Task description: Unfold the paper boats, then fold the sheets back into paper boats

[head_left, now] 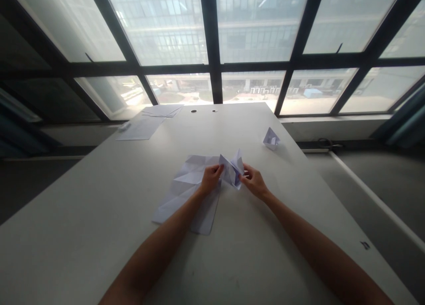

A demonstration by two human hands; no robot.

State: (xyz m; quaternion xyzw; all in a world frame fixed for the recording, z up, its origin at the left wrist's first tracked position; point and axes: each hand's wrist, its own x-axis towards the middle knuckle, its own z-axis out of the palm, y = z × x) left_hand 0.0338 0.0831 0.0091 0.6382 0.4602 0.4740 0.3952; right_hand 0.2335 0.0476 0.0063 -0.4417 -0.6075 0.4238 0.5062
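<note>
Between my two hands is a folded white paper [231, 171] with pointed corners standing up, held just above the table. My left hand [211, 176] pinches its left side, thumb and fingers closed on the edge. On the opposite side my right hand [254, 180] grips the paper with thumb and fingertips. Under my left hand and forearm lies a creased sheet of paper [181, 192], its fold lines raised; the forearm hides part of it.
A small folded paper boat [271, 139] stands near the table's right edge. Flat white sheets [139, 127] lie at the far left of the white table [99, 216]. Beyond the table's far end are large windows with dark frames [214, 44]. A dark mark [365, 245] sits near the right edge.
</note>
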